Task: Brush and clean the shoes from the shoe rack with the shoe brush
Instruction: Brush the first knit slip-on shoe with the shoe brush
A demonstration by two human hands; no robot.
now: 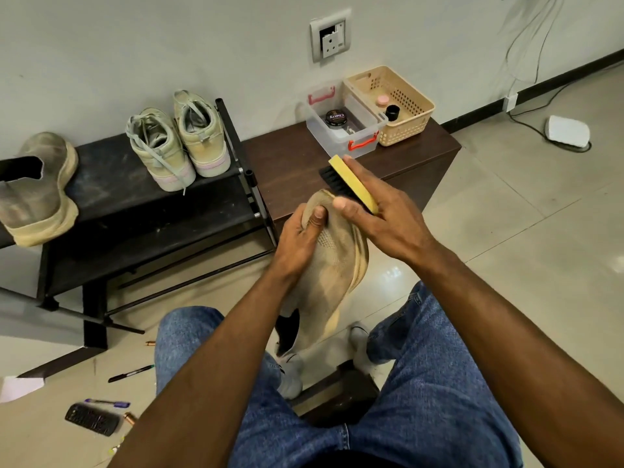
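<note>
Blue-jeaned knees [439, 383] nearest, seated. Between them, tan knit slip-on shoe [337, 265] held toe-up off the floor. Left hand [300, 238] grips its toe, thumb curled over the top. Right hand [381, 211] clasps yellow-backed black-bristle shoe brush [351, 182], bristles touching the toe. Beyond, left: black metal shoe rack [135, 211] bearing pale green sneaker pair [179, 143] and matching tan shoe [37, 190]. Brown bench [290, 163] carries clear plastic box [344, 130] and beige basket [405, 103].
</note>
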